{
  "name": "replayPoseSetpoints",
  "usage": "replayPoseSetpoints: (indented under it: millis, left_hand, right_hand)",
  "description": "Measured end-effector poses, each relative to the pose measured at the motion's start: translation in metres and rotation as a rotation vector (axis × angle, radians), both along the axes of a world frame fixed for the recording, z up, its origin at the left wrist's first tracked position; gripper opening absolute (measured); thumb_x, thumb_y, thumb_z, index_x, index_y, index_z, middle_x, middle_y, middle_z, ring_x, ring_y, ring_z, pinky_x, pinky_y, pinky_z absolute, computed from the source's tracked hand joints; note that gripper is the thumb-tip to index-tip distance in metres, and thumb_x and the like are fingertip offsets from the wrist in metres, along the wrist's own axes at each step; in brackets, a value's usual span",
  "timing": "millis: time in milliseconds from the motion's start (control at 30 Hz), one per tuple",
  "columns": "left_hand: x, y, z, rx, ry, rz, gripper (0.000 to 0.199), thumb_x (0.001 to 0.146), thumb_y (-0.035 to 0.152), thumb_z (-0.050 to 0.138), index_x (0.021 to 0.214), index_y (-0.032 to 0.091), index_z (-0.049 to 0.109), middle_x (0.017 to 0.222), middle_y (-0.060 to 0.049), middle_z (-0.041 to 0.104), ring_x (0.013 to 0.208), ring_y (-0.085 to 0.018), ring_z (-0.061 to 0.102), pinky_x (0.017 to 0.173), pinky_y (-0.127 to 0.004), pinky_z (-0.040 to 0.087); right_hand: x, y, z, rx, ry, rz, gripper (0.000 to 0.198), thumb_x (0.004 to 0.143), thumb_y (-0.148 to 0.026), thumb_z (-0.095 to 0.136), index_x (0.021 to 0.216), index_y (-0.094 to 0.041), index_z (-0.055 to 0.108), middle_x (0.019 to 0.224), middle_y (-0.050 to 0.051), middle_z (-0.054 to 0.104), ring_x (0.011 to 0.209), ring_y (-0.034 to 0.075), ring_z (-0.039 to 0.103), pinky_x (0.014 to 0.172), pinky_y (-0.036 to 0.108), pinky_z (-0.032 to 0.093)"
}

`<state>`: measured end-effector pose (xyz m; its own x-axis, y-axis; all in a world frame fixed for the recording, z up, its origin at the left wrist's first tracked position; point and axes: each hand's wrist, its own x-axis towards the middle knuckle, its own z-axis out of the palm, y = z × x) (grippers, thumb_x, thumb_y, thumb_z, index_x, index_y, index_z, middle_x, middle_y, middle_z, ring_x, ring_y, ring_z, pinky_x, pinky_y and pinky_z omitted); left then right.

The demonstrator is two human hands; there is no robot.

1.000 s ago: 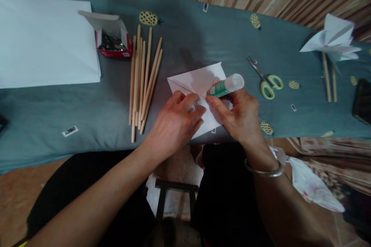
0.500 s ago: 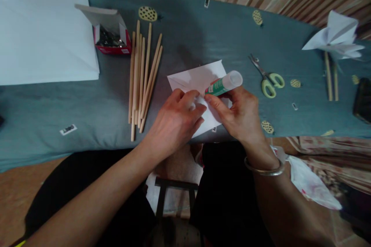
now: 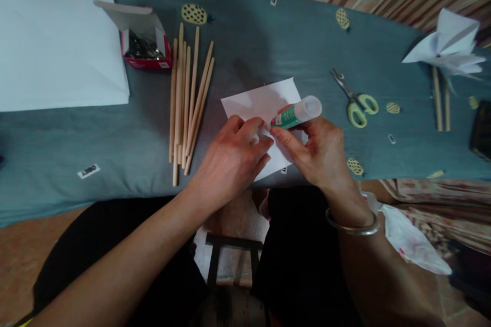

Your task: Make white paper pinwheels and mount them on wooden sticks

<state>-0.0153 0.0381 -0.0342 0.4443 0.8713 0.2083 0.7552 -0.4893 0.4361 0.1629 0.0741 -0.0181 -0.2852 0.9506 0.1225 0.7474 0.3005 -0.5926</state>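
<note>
A white sheet of paper [image 3: 268, 96] lies on the cloth in front of me, partly covered by both hands. My right hand [image 3: 320, 150] is closed round a green glue stick [image 3: 289, 116], which tilts with its whitish end up and to the right. The lower end of the stick is close to the paper, near my left fingertips. My left hand [image 3: 238, 156] rests on the sheet with curled fingers, pinching a raised bit of the paper between thumb and fingers. My fingers hide the exact spot where glue stick and paper meet.
Left of the paper lie several wooden sticks [image 3: 179, 97] beside an open red box [image 3: 148, 53] of dark metallic pieces. A stack of white paper [image 3: 57, 46] is far left. Scissors [image 3: 356, 104] with green handles and paper pinwheels [image 3: 447, 48] on sticks are to the right.
The whole view has shifted very slightly. Both hands, the glue stick and the paper hold almost the same position as before.
</note>
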Motion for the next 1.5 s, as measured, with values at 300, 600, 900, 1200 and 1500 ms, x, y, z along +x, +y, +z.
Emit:
replayPoseSetpoints:
  millis: [300, 600, 900, 1200, 1500]
  left_hand:
    - [0.0005, 0.0000, 0.0014, 0.000, 0.012, 0.005, 0.024, 0.093, 0.024, 0.053, 0.112, 0.018, 0.066, 0.118, -0.011, 0.059, 0.100, -0.025, 0.050, 0.084, -0.042, 0.051]
    - [0.0003, 0.0001, 0.0021, -0.009, 0.023, 0.006, 0.027, 0.094, 0.028, 0.051, 0.116, 0.018, 0.065, 0.121, -0.011, 0.059, 0.101, -0.026, 0.051, 0.085, -0.042, 0.051]
    - [-0.0011, 0.0008, 0.0016, 0.005, 0.022, -0.008, 0.026, 0.094, 0.025, 0.053, 0.115, 0.018, 0.065, 0.124, -0.011, 0.059, 0.100, -0.026, 0.051, 0.085, -0.042, 0.052]
    - [-0.0009, 0.0011, 0.0024, 0.020, 0.016, -0.009, 0.023, 0.093, 0.024, 0.053, 0.111, 0.017, 0.066, 0.123, -0.012, 0.059, 0.099, -0.026, 0.051, 0.084, -0.043, 0.051]
    - [-0.0013, 0.0009, 0.0024, 0.002, 0.015, -0.006, 0.022, 0.093, 0.025, 0.053, 0.109, 0.017, 0.066, 0.124, -0.012, 0.059, 0.100, -0.026, 0.050, 0.085, -0.042, 0.050]
  right_hand:
    - [0.0016, -0.0023, 0.0013, 0.009, -0.008, 0.002, 0.024, 0.088, -0.043, 0.061, 0.099, -0.022, 0.065, 0.091, 0.007, 0.071, 0.081, 0.024, 0.067, 0.078, 0.042, 0.053]
    - [0.0025, -0.0039, 0.0020, 0.038, -0.020, 0.007, 0.029, 0.088, -0.043, 0.060, 0.101, -0.018, 0.065, 0.091, 0.008, 0.072, 0.079, 0.022, 0.067, 0.076, 0.039, 0.052]
    - [0.0046, -0.0045, 0.0014, 0.011, 0.002, 0.007, 0.026, 0.088, -0.041, 0.061, 0.103, -0.020, 0.066, 0.094, 0.008, 0.072, 0.086, 0.024, 0.069, 0.080, 0.040, 0.053]
    - [0.0059, -0.0060, 0.0023, 0.019, -0.010, 0.017, 0.026, 0.089, -0.042, 0.059, 0.103, -0.021, 0.066, 0.095, 0.007, 0.073, 0.087, 0.024, 0.069, 0.080, 0.041, 0.054]
    - [0.0075, -0.0054, 0.0020, 0.027, -0.019, 0.016, 0.029, 0.090, -0.045, 0.058, 0.103, -0.020, 0.066, 0.095, 0.009, 0.073, 0.087, 0.025, 0.069, 0.079, 0.042, 0.054]
